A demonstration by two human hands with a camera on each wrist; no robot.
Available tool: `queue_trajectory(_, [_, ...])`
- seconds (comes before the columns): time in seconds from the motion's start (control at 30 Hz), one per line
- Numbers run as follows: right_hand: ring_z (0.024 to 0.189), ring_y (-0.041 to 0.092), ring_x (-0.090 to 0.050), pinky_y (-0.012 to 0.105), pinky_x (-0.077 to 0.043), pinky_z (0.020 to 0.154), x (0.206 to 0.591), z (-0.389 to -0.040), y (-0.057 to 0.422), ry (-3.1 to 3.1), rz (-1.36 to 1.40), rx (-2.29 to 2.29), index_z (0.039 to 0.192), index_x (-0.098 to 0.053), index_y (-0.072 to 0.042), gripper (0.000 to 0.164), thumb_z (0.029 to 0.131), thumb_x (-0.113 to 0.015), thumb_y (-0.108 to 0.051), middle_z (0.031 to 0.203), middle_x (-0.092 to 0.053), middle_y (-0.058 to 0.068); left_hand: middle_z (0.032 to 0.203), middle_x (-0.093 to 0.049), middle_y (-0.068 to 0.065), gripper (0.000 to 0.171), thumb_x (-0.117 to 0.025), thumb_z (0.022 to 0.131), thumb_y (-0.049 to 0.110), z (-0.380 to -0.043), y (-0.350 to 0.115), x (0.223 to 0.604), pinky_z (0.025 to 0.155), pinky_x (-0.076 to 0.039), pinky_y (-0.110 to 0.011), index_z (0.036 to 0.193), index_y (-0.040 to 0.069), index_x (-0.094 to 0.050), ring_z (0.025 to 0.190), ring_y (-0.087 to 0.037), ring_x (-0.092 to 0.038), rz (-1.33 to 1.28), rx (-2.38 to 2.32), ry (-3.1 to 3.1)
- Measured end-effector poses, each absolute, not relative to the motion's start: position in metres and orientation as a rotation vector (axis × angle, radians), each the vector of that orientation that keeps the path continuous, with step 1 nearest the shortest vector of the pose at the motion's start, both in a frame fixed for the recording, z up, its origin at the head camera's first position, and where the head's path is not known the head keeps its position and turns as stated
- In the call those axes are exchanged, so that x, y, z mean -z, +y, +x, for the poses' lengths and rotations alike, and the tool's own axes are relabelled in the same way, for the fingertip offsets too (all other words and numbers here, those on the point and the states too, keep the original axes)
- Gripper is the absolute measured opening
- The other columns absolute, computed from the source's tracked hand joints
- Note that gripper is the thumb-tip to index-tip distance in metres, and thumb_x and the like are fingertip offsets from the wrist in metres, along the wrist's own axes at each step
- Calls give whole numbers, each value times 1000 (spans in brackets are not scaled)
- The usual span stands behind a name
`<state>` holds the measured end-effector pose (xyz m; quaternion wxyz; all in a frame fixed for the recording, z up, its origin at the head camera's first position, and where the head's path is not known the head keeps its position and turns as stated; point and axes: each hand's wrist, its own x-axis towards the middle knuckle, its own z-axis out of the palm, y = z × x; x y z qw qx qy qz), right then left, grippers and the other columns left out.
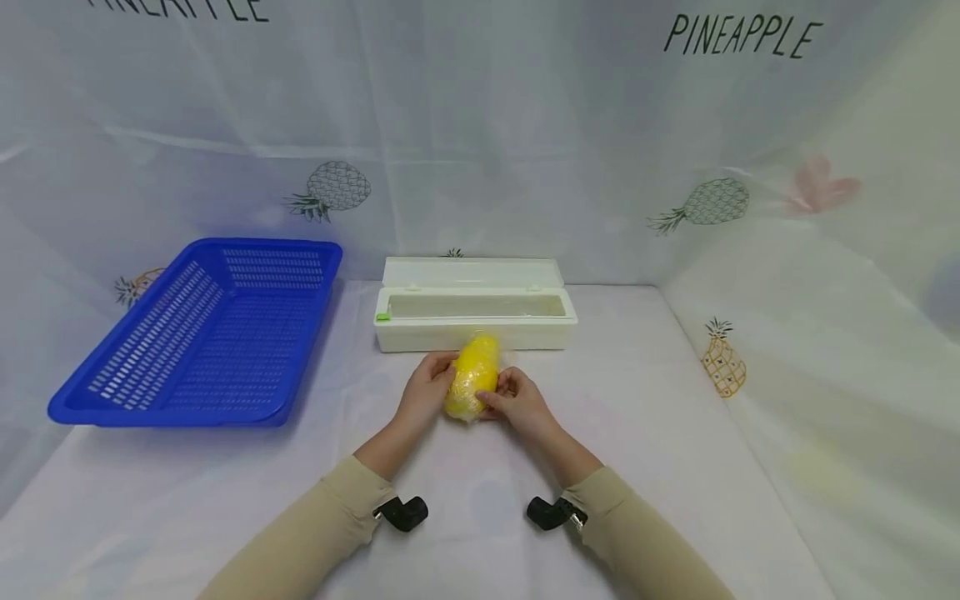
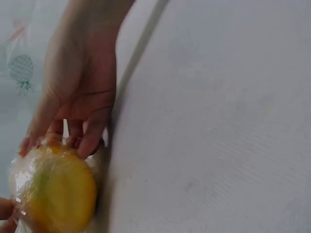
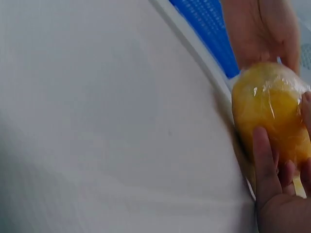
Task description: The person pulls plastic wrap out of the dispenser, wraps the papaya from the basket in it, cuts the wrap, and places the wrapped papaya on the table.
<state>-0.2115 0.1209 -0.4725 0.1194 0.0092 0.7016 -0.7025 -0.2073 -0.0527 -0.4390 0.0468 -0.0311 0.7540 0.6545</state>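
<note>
A yellow mango (image 1: 474, 375) wrapped in clear cling film is held between both hands, just in front of the white cling film box. My left hand (image 1: 429, 387) grips its left side, the thumb lying along the near face. On the right, my right hand (image 1: 519, 400) pinches the lower end with thumb and fingers. Shiny, wrinkled film covers the mango (image 2: 60, 191) in the left wrist view. From the right wrist, fingers of the right hand (image 3: 282, 208) support the fruit from below, while the left hand (image 3: 265, 29) is at its far end.
The white cling film box (image 1: 476, 335) stands open behind the hands, its lid tipped back and a green slider (image 1: 383, 317) at its left end. A blue plastic basket (image 1: 168, 417) sits on the left. White pineapple-print cloth (image 1: 480, 200) covers the table and hangs behind.
</note>
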Motion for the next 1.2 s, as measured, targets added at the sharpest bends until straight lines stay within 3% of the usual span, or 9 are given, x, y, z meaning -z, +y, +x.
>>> queue_trajectory(0.3, [65, 18, -65, 32, -58, 63, 461, -195, 114, 2165, 100, 1966, 97, -44, 2, 32, 87, -74, -7, 83, -49, 9, 121, -60, -14, 26, -63, 97, 21, -214, -53, 436, 91, -47, -44, 118, 6, -66, 107, -31, -56, -53, -1631, 2729])
queue_trajectory(0.5, [70, 18, -58, 32, -55, 66, 431, -187, 139, 2293, -76, 1708, 108, -56, 6, 29, 90, -71, -11, 91, -61, 13, 96, -59, -10, 17, -70, 92, 22, -220, -59, 428, 74, -43, -37, 104, 10, -74, 89, -26, -53, 76, -1334, 2913])
queue_trajectory(0.7, [81, 24, -56, 32, -50, 72, 395, -202, 174, 2437, -107, 1728, 110, -61, 5, 24, 93, -65, -11, 94, -63, 11, 84, -59, -1, 17, -71, 90, 29, -228, -57, 417, 62, -40, -31, 103, 18, -77, 75, -20, -52, 143, -1152, 2932])
queue_trajectory(0.83, [107, 29, -53, 44, -45, 93, 390, -215, 183, 2502, 41, 1668, 120, -58, 0, 34, 93, -67, -19, 114, -60, 13, 86, -67, 6, 18, -72, 89, 33, -236, -55, 411, 62, -42, -30, 102, 23, -78, 76, -16, -56, 207, -1001, 2954])
queue_trajectory(0.97, [134, 36, -36, 58, -32, 106, 402, -225, 177, 2500, -44, 1495, 136, -51, -9, 53, 89, -70, -25, 141, -47, 14, 93, -68, 7, 18, -73, 88, 34, -243, -56, 408, 66, -43, -30, 103, 24, -79, 81, -15, -56, 322, -897, 2947])
queue_trajectory(1.07, [139, 36, -29, 62, -26, 108, 413, -231, 171, 2485, -197, 1432, 140, -51, -13, 60, 86, -74, -23, 146, -44, 11, 98, -68, 5, 20, -73, 88, 35, -247, -56, 408, 72, -46, -33, 104, 24, -78, 88, -15, -58, 366, -856, 2939])
queue_trajectory(1.2, [134, 30, -39, 55, -29, 109, 420, -237, 168, 2448, -297, 1452, 132, -60, -11, 50, 84, -76, -14, 139, -53, 7, 102, -69, 4, 23, -72, 88, 39, -248, -54, 409, 77, -49, -35, 104, 23, -78, 94, -17, -60, 288, -875, 2933])
